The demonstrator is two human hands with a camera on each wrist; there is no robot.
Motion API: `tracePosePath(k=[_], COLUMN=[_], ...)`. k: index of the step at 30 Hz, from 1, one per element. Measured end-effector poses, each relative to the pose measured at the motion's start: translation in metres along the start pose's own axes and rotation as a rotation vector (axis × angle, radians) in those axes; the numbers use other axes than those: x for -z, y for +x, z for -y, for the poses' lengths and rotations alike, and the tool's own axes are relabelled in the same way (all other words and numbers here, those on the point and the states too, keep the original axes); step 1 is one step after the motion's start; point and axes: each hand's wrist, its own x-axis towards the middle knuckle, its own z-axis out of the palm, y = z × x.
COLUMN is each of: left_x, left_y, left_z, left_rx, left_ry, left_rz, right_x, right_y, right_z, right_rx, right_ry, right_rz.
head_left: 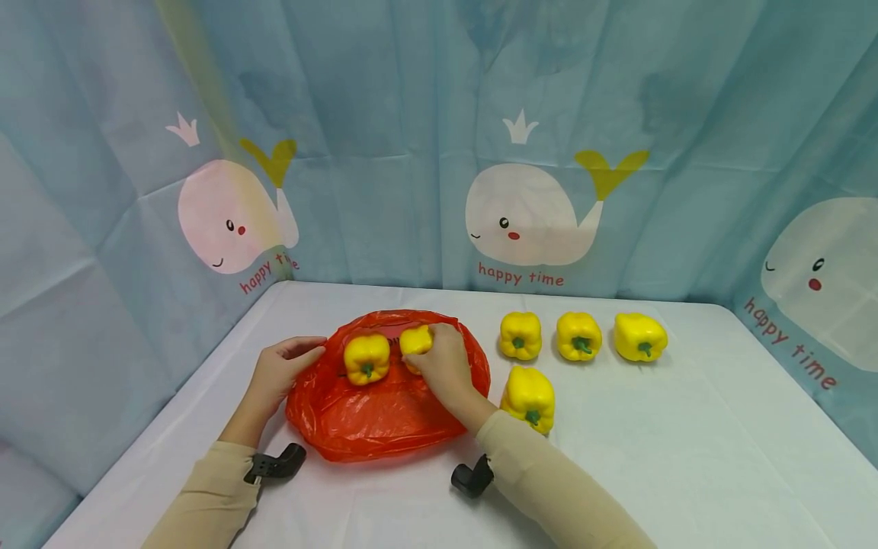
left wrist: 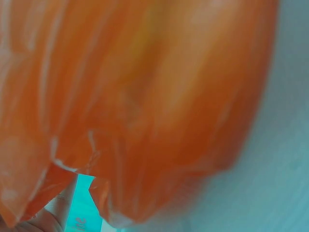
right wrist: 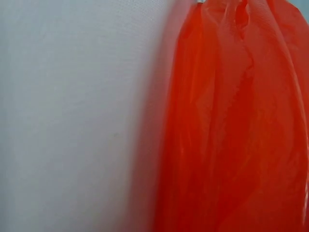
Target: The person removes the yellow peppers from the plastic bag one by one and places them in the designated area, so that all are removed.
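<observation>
Our beige sleeves (head_left: 562,484) lay nearest; right hand (head_left: 447,366) gripped a yellow bell pepper (head_left: 414,340), likely light, best held side-on; left hand (head_left: 280,372) pinched the red plastic bag (head_left: 373,421) at ten o'clock.

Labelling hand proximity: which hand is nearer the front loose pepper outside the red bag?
Right. The right hand holds another yellow pepper in the red bag, left of the front pepper; the left hand is at the bag's left rim, farther off.
</observation>
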Motion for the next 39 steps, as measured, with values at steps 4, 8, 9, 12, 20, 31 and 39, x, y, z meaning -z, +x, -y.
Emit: tracePosePath(k=[4,8,9,12,20,31,39], left_x=[-0.001,-0.001,-0.002,-0.002,-0.003,0.001,0.001], left_y=[0.000,0.001,0.001,0.001,0.002,0.003,0.002], left_z=[0.000,0.001,0.002,0.002,0.001,0.003,0.003], left_rx=[0.000,-0.002,-0.002,0.001,0.011,0.006,0.001], left_ry=[0.000,0.000,-0.001,-0.001,-0.006,-0.008,-0.005], left_rz=[0.002,0.000,-0.001,-0.001,0.018,0.011,0.008], right_x=[-0.002,-0.004,-0.004,-0.004,0.013,0.054,0.090], right_y=[0.001,0.003,0.003,0.002,-0.010,-0.033,-0.044], right_z=[0.001,0.001,0.002,0.002,0.003,0.015,0.013], right_rx=[0.009,0.007,0.005,-0.004,-0.007,0.051,0.031], right_ry=[-0.051,-0.096,-0.105,-0.101,-0.001,0.053,0.053], right_rz=[-0.016,-0.033,-0.036,-0.029,0.001,-0.008,-0.038])
